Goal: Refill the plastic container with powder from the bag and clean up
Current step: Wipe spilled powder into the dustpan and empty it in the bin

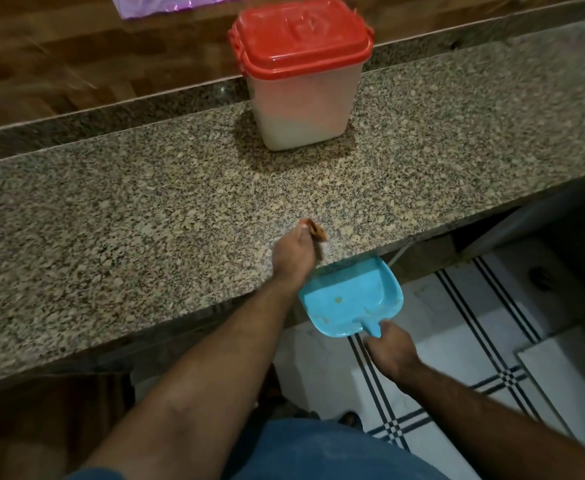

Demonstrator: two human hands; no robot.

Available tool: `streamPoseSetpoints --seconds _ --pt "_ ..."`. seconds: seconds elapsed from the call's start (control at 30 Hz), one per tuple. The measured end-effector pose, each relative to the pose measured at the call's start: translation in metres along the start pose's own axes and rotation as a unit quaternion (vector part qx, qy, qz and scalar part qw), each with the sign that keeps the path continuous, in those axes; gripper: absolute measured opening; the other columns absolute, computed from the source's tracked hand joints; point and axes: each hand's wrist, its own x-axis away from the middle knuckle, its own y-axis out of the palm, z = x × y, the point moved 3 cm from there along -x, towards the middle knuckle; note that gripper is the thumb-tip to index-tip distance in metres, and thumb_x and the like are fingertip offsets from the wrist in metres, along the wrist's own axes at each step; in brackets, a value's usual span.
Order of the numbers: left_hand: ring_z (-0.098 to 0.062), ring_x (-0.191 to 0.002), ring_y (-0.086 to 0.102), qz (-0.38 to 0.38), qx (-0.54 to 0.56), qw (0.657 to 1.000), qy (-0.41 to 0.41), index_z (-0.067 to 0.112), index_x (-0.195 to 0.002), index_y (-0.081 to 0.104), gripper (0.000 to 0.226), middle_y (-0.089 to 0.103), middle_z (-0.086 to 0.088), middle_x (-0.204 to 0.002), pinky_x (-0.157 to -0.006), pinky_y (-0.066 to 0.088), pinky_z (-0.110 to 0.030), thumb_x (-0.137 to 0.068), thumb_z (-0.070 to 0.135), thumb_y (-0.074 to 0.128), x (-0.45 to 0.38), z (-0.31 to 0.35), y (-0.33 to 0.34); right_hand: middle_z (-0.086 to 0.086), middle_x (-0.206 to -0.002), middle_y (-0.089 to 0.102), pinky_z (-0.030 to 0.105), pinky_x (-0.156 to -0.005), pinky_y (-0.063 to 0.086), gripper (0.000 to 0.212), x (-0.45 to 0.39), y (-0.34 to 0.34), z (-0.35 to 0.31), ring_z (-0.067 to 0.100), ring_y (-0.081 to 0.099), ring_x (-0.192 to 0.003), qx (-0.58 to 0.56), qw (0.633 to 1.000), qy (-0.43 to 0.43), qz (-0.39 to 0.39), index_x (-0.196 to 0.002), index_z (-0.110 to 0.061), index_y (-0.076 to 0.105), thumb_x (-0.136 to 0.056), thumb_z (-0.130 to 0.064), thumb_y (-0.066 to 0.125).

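A translucent plastic container (pixel 301 105) with a red lid (pixel 301 32) closed on it stands at the back of the granite counter (pixel 145 209); white powder shows through its lower part. My left hand (pixel 294 254) rests near the counter's front edge, pinching a small brown object (pixel 318 232), too blurred to identify. My right hand (pixel 391 351) grips the handle of a blue dustpan (pixel 350 299), held just below the counter edge beside my left hand. A few small crumbs lie in the pan. No powder bag is in view.
A wooden wall panel (pixel 76 57) runs behind the counter, with purple plastic film (pixel 152 3) at the top. Below the counter lies white tiled floor with dark stripes (pixel 457 341). A dark opening sits under the counter at the right.
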Motion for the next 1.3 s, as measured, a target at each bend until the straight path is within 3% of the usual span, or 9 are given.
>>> streamPoseSetpoints --seconds 0.1,0.2,0.37,0.47,0.63,0.83,1.03,1.2,1.3 --pt "-0.029 -0.08 0.075 0.126 0.072 0.989 -0.009 0.035 -0.108 0.074 0.037 0.079 -0.004 -0.101 -0.064 0.062 -0.044 -0.111 0.05 0.04 -0.013 -0.004 -0.057 0.007 -0.09 0.069 0.03 -0.071 0.045 0.006 -0.003 -0.003 0.001 0.027 0.066 -0.085 0.005 1.0 -0.001 0.001 -0.095 -0.01 0.063 -0.091 -0.015 0.063" --pt "-0.023 -0.085 0.073 0.2 -0.07 0.977 0.003 0.02 -0.121 0.073 0.045 0.076 -0.006 -0.104 -0.069 0.062 -0.037 -0.112 0.051 0.04 -0.024 -0.03 -0.103 0.003 -0.086 0.066 0.027 -0.06 0.043 0.005 -0.004 -0.003 0.002 0.018 0.063 -0.077 0.007 1.0 -0.007 0.003 -0.093 -0.013 0.061 -0.093 -0.016 0.064" --pt "-0.031 -0.141 0.053 0.087 -0.378 0.921 0.049 0.025 -0.152 0.054 0.065 0.055 -0.003 -0.159 -0.116 0.044 -0.05 -0.109 0.058 0.018 -0.034 -0.091 -0.055 -0.001 -0.085 0.064 0.023 -0.058 0.043 0.007 -0.009 -0.005 0.001 0.012 0.06 -0.074 0.016 1.0 -0.007 0.011 -0.096 -0.013 0.064 -0.093 -0.019 0.064" --pt "-0.038 -0.152 0.042 -0.01 -0.394 0.914 0.095 0.024 -0.154 0.055 0.055 0.044 -0.002 -0.167 -0.125 0.035 -0.057 -0.115 0.047 0.025 -0.012 -0.055 0.026 -0.001 -0.085 0.065 0.029 -0.063 0.044 0.01 -0.011 -0.006 -0.004 0.019 0.062 -0.077 0.017 1.0 0.005 0.012 -0.096 -0.013 0.064 -0.091 -0.022 0.064" --pt "-0.028 -0.108 0.07 -0.145 -0.148 0.977 0.056 0.025 -0.132 0.07 0.052 0.072 -0.008 -0.119 -0.082 0.056 -0.035 -0.113 0.053 0.031 -0.021 0.026 0.065 0.0 -0.088 0.064 0.028 -0.064 0.041 0.008 -0.011 -0.012 -0.008 0.021 0.059 -0.08 0.023 1.0 0.01 0.015 -0.095 -0.015 0.062 -0.089 -0.02 0.066" --pt "-0.01 -0.078 0.068 0.055 -0.024 0.997 0.039 0.021 -0.113 0.069 0.033 0.068 0.003 -0.091 -0.044 0.044 -0.011 -0.115 0.042 0.044 -0.028 0.028 -0.038 -0.003 -0.085 0.064 0.019 -0.057 0.039 0.005 -0.019 -0.029 -0.001 0.021 0.064 -0.083 0.016 1.0 0.014 0.012 -0.091 -0.018 0.061 -0.089 -0.019 0.066" --pt "-0.041 -0.097 0.065 0.116 -0.373 0.914 0.113 0.001 -0.133 0.064 0.062 0.071 -0.026 -0.111 -0.085 0.054 -0.055 -0.11 0.042 0.024 -0.028 -0.083 -0.141 -0.003 -0.086 0.064 0.025 -0.06 0.042 0.007 -0.027 -0.04 0.009 0.02 0.064 -0.08 0.003 0.999 0.026 0.018 -0.09 -0.021 0.059 -0.089 -0.021 0.065" --pt "-0.035 -0.081 0.066 0.014 -0.347 0.909 0.233 0.005 -0.135 0.065 0.059 0.071 -0.016 -0.096 -0.072 0.054 -0.044 -0.11 0.04 0.025 0.005 -0.051 -0.031 -0.001 -0.091 0.064 0.025 -0.063 0.043 0.007 -0.041 -0.051 0.012 0.021 0.064 -0.086 -0.012 0.999 0.028 0.021 -0.093 -0.019 0.059 -0.091 -0.021 0.066" --pt "-0.037 -0.09 0.072 -0.074 -0.287 0.939 0.172 0.008 -0.111 0.075 0.078 0.074 -0.015 -0.096 -0.076 0.056 -0.04 -0.101 0.058 0.015 -0.018 0.002 0.06 -0.004 -0.087 0.062 0.018 -0.058 0.038 0.007 -0.047 -0.062 0.019 0.021 0.063 -0.086 -0.014 1.0 0.017 0.009 -0.091 -0.019 0.058 -0.09 -0.019 0.065"
